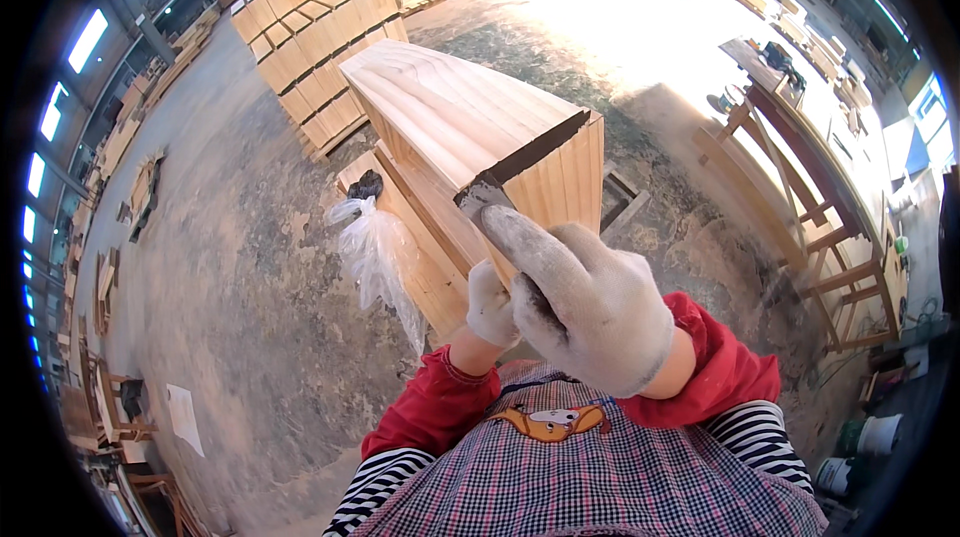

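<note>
My right hand [600,307], in a whitish work glove, is closed round a putty knife [482,197] with its index finger stretched along the blade. The blade, smeared with something dark, touches the near left corner of a long pale wooden box [460,107]. A dark brown strip [545,145], like filler, runs along the top edge of the box's near end. My left hand [490,305], gloved too, is curled against the lower near side of the box, partly hidden by the right. Left of it, a clear plastic bag [375,247] with a black lump [366,185] lies on a wooden board [425,277].
A tall stack of wooden boxes [315,47] stands beyond on the stained concrete floor [240,237]. At the right is a wooden workbench [800,127] with tools on top. White buckets [878,434] sit at lower right, and a paper sheet [184,419] lies at lower left.
</note>
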Available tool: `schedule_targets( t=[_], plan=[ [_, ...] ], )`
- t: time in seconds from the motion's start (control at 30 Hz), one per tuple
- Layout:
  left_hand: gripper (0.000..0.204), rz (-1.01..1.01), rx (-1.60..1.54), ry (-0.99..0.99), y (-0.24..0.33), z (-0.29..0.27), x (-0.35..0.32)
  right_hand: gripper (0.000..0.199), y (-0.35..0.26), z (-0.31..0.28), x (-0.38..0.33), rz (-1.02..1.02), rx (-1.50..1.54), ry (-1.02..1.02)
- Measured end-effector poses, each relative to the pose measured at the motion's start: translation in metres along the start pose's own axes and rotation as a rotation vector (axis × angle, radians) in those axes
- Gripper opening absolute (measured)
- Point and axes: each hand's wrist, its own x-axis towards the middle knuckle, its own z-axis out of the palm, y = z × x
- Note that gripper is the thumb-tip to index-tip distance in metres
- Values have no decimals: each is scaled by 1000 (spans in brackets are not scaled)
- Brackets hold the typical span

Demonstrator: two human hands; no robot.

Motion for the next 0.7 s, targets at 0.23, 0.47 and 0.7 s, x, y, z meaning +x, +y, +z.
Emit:
schedule_targets(
  t=[0.23,0.47,0.7],
  plan=[
    [20,18,3,17,0,0,0,50,-3,-9,-2,13,34,-52],
    [20,51,9,28,-1,1,1,51,-9,-10,3,17,1,-116],
    [18,84,-12,17,-8,1,-2,48,3,0,0,-28,46,-24]
  ],
)
